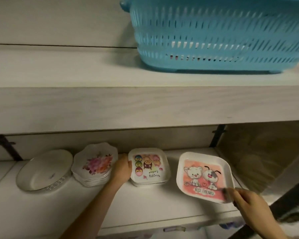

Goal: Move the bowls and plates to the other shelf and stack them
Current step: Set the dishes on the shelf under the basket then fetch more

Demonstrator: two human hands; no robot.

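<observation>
On the lower shelf sit four groups of dishes. A square "Best Friends" plate with a cat and dog picture is tilted up at the right, and my right hand grips its near right corner. My left hand holds the left edge of a stack of small square "Happy Easter" plates. Left of that stands a stack of scalloped flower plates. A stack of plain white bowls is furthest left.
The upper shelf carries a blue slotted plastic basket at the right, with bare surface to its left. Dark metal brackets hold the shelf. A dark rail crosses the lower right corner.
</observation>
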